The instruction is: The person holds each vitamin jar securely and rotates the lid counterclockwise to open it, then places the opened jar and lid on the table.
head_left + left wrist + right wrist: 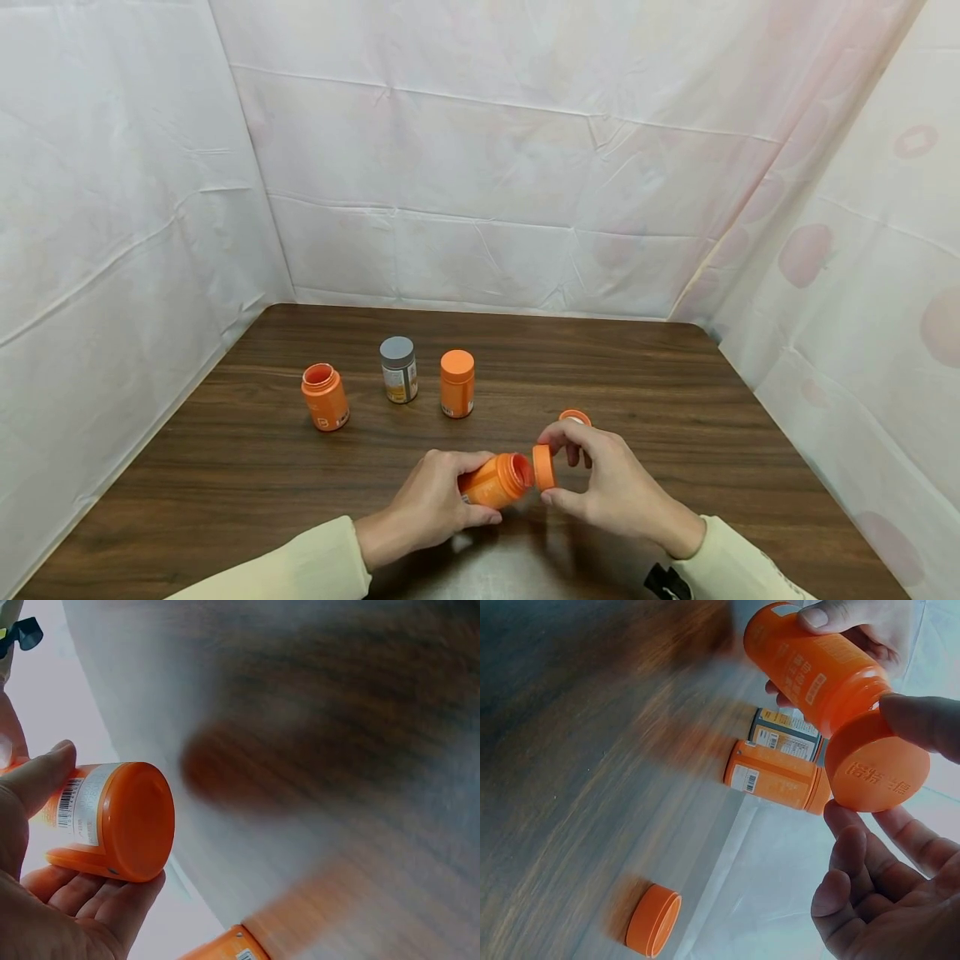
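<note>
Tilted on its side, an orange bottle (491,483) is gripped by my left hand (427,500), its open mouth pointing right. In the left wrist view the thumb and fingers wrap the bottle (139,821), with its base toward the camera. My right hand (611,483) pinches an orange cap (543,467) between thumb and fingers, just beside the bottle mouth. The right wrist view shows the cap's embossed top (877,772) close to the threaded neck. Behind the right hand lies another orange cap (575,417), partly hidden by it in the head view.
At the left stands an uncapped orange bottle (326,400). Near the middle are a grey-lidded bottle (399,371) and a capped orange bottle (457,385), both upright. White sheeting (480,150) hangs around the back and sides of the dark wooden table (225,467).
</note>
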Motion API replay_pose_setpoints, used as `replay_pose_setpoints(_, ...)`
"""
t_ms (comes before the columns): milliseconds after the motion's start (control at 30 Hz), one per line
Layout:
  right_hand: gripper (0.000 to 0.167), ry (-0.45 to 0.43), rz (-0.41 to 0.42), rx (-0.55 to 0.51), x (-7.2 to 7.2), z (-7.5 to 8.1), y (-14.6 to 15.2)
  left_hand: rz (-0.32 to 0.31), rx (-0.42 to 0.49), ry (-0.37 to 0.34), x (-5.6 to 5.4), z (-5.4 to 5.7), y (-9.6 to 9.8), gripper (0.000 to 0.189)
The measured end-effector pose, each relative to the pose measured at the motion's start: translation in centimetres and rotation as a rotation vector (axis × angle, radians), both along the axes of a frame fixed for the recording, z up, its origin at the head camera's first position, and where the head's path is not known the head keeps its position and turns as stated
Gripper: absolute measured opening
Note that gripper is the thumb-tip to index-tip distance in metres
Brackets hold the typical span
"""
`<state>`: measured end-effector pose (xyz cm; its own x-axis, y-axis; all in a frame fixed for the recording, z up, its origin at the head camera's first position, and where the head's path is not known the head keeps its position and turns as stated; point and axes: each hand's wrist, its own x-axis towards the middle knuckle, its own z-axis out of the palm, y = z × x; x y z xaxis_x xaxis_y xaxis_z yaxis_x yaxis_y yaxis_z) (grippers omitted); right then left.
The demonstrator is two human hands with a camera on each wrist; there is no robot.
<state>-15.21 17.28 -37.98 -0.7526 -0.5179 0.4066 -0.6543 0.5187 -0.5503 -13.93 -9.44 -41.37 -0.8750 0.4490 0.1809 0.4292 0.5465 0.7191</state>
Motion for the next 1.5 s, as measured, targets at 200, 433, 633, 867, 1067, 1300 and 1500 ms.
replay_pose_setpoints(200,0.059,-0.024,-0.017,0.007,-0.01,-0.03,0.14,0.015,-0.001,-0.003,-0.03,0.17,-0.22,0.051)
replay_pose_setpoints(433,0.059,-0.027,-0.022,0.000,-0.01,-0.12,0.25,0.022,-0.003,0.021,0.06,0.13,-0.43,0.052)
replay_pose_setpoints(633,0.059,-0.023,-0.015,-0.023,-0.03,-0.20,0.34,0.022,0.002,0.048,0.08,0.05,-0.63,0.051)
replay_pose_setpoints(867,0.057,-0.031,-0.006,-0.063,0.03,-0.35,0.43,0.028,-0.001,0.031,0.08,0.04,-0.75,0.051)
replay_pose_setpoints(1067,0.057,-0.067,-0.033,-0.092,0.00,-0.53,0.57,0.025,0.005,0.026,0.10,-0.01,-0.73,0.051)
replay_pose_setpoints(1300,0.058,-0.096,-0.051,-0.103,-0.07,-0.71,0.77,0.029,-0.001,0.039,0.11,0.02,-0.81,0.051)
replay_pose_setpoints(1500,0.058,-0.098,-0.059,-0.109,-0.14,-0.78,0.94,0.031,-0.002,0.030,0.11,-0.01,-0.92,0.052)
